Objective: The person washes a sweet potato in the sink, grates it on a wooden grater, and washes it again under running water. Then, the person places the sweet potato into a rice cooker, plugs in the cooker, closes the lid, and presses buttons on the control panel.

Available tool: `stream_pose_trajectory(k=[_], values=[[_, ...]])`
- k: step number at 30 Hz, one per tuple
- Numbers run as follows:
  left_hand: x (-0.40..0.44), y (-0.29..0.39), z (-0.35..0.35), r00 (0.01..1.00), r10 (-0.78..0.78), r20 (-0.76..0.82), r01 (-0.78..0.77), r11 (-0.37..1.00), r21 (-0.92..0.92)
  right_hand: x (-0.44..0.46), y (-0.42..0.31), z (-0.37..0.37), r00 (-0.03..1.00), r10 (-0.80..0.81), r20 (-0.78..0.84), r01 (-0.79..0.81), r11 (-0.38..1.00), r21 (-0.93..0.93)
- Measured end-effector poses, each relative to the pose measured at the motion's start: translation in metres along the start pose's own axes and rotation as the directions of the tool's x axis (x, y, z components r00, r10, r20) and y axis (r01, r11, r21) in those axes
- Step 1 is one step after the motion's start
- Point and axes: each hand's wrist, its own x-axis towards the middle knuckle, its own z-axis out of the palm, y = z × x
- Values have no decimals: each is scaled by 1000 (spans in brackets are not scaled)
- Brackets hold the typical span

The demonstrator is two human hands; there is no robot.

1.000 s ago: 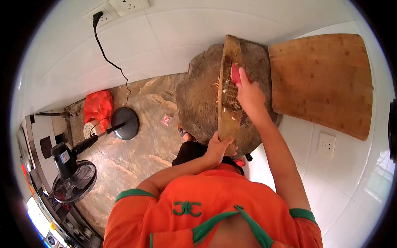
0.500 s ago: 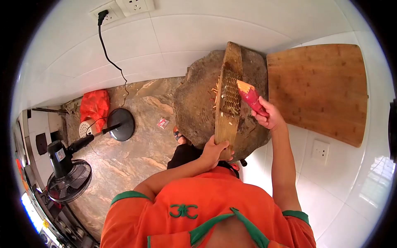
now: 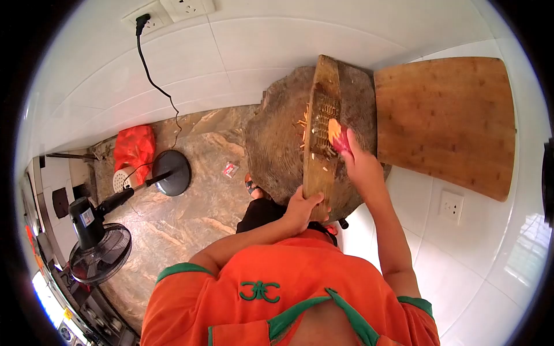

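My left hand is closed around the near end of a wooden grater, a long board with a metal shredding panel in its middle. The board stands tilted on a thick round wooden block. In my right hand is a red-skinned sweet potato, its cut orange face against the grating panel. My fingers cover much of its near end. Orange shreds stick out at the left side of the grater, over the block.
A wooden board leans against the wall at the right. To the left are a black fan with its round base, a red plastic bag and a small red-and-white packet on the floor. A cord runs to a wall socket.
My right hand has moved a little up and left, bringing the sweet potato from the panel's right edge onto the grating surface. My left hand keeps its hold on the grater.
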Motion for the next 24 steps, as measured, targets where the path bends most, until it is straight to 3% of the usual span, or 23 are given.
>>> stream_pose_trajectory(k=[4,8,10,12,13,15,16,18,21,22,24], values=[[3,2,-2,999,24,42,-24,1000,0,-7,-12,15,997,1,-76,-13,987,-158],[0,-3,-4,1000,16,18,-16,1000,5,95,-18,12,998,35,-53,-42,991,-128],[-4,-4,-3,1000,1,10,-1,1000,9,145,-8,19,989,-11,-150,-12,988,-151],[-1,0,-3,1000,3,10,-4,1000,20,171,2,4,996,81,-46,-70,977,204],[-1,1,-3,1000,0,-4,0,1000,20,171,12,-1,992,121,35,-125,922,366],[-2,3,-5,1000,-8,-17,8,1000,6,141,39,-15,932,131,339,-350,576,739],[-1,5,-4,1000,-7,-4,7,1000,6,123,47,-24,883,68,465,-458,343,820],[-2,3,-5,1000,-12,6,12,1000,2,84,60,-25,789,24,614,-614,79,786],[-1,1,-5,1000,-22,1,22,1000,8,42,72,-26,805,-97,585,-577,100,811],[-1,1,-5,1000,-15,5,15,1000,9,33,74,-16,898,-47,437,-399,331,855],[-1,2,-4,1000,-2,13,1,1000,15,18,68,12,993,-74,92,-10,727,687]])
